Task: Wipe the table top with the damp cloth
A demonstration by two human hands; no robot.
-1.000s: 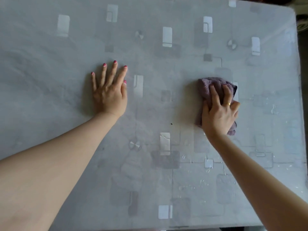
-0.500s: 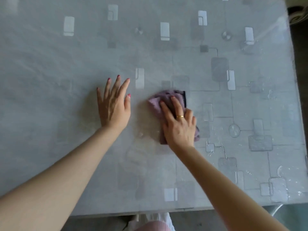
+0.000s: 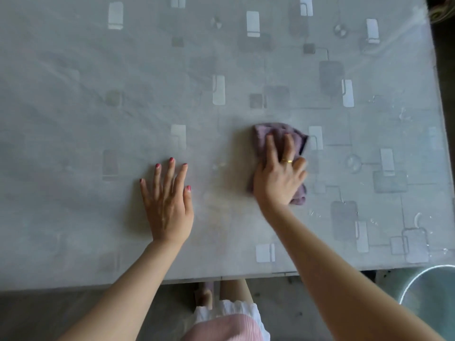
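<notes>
The grey table top (image 3: 73,114), printed with pale rectangles and covered by a shiny film, fills most of the head view. A crumpled purple cloth (image 3: 279,129) lies on it right of centre. My right hand (image 3: 278,179) presses down on the cloth, index and middle fingers stretched over it, a gold ring on one finger. Part of the cloth sticks out past the heel of that hand. My left hand (image 3: 167,207) rests flat on the bare table to the left, fingers spread, about a hand's width from the cloth.
The table's near edge (image 3: 221,276) runs across the lower view, its right edge (image 3: 440,99) close to the frame side. A round metal basin (image 3: 430,289) stands on the floor at the lower right. My pink and white skirt (image 3: 229,323) shows below the edge.
My right hand swept the cloth left toward the left hand, then back right. The left hand stayed flat. The view has tipped down, showing the near edge and floor.
</notes>
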